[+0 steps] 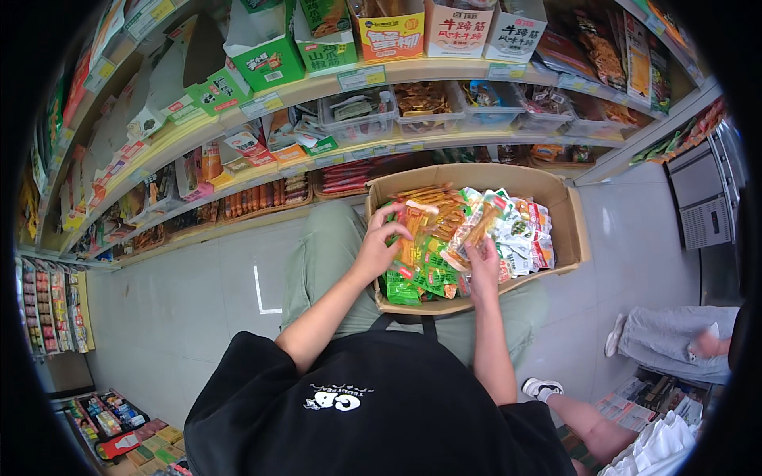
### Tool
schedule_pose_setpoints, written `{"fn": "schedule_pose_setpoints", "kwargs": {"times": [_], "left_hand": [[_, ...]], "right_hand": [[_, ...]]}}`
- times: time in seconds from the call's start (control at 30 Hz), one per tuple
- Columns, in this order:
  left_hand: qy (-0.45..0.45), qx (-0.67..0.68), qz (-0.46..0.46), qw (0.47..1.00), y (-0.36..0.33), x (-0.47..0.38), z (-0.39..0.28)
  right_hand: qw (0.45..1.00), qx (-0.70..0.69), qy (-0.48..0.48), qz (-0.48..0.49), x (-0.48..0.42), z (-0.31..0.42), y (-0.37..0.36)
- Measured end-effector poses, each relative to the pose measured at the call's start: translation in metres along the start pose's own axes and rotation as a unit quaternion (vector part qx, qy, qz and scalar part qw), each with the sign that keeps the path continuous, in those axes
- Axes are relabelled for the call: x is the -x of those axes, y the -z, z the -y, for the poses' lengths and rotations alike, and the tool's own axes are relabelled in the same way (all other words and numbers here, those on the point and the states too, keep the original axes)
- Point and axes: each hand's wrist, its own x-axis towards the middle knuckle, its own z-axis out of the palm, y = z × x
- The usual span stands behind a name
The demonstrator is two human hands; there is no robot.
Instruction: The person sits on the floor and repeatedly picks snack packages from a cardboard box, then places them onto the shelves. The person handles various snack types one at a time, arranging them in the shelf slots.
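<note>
A cardboard box (476,174) of wrapped snacks rests across my lap, between my knees. My right hand (485,265) grips a clear packet of brown snack sticks (474,233), tilted above the box's contents. Over the box's left part, my left hand (381,244) has its curled fingers on a yellow-orange snack packet (417,223); its edges are blurred. Below this hand lie green snack packets (428,268). Orange snack sticks (446,211) fill the back, and white-and-red packets (539,235) lie at the right.
Store shelves (417,72) with snack cartons and clear plastic bins (357,112) curve around the front and left. Sausages (265,199) lie in a low basket. At right are a person's grey trousers (673,342) and another person's shoe (542,388). Stacked goods (158,449) stand behind left.
</note>
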Motion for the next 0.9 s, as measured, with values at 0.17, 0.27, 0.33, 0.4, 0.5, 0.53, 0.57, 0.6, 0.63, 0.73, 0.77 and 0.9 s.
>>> {"fn": "schedule_pose_setpoints", "kwargs": {"times": [0.17, 0.27, 0.33, 0.4, 0.5, 0.53, 0.57, 0.6, 0.63, 0.73, 0.77, 0.9], "left_hand": [[-0.031, -0.123, 0.142, 0.982, -0.007, 0.009, -0.001], [0.136, 0.222, 0.105, 0.960, -0.025, 0.004, -0.029], [0.193, 0.313, 0.078, 0.927, -0.034, 0.001, -0.055], [0.210, 0.305, 0.017, 0.929, -0.042, -0.001, -0.060], [0.187, 0.318, -0.062, 0.927, -0.032, -0.006, -0.045], [0.250, 0.308, -0.045, 0.917, -0.018, -0.009, -0.065], [0.244, 0.315, -0.028, 0.917, -0.011, -0.011, -0.069], [0.238, 0.323, -0.014, 0.916, -0.006, -0.011, -0.071], [0.231, 0.330, 0.001, 0.915, -0.003, -0.011, -0.072], [0.204, 0.319, 0.010, 0.926, -0.004, -0.012, -0.066], [0.203, 0.309, 0.011, 0.929, -0.004, -0.012, -0.067], [0.196, 0.292, 0.001, 0.936, -0.006, -0.015, -0.063]], "right_hand": [[0.955, 0.255, 0.146, -0.048, 0.007, 0.022, -0.019], [0.864, 0.409, 0.290, -0.046, 0.018, 0.024, -0.043], [0.800, 0.481, 0.357, -0.017, 0.029, 0.020, -0.057], [0.816, 0.466, 0.341, 0.019, 0.039, 0.016, -0.075], [0.824, 0.445, 0.344, 0.071, 0.045, 0.017, -0.079], [0.832, 0.428, 0.347, 0.063, 0.046, 0.012, -0.075], [0.840, 0.411, 0.349, 0.055, 0.047, 0.010, -0.072], [0.842, 0.408, 0.353, 0.019, 0.048, 0.010, -0.071], [0.911, 0.306, 0.271, 0.049, 0.048, 0.010, -0.069], [0.988, 0.081, 0.068, 0.111, 0.041, 0.008, -0.060], [0.989, 0.077, 0.047, 0.119, 0.039, 0.009, -0.058], [0.990, 0.067, 0.012, 0.127, 0.029, 0.008, -0.050]]}}
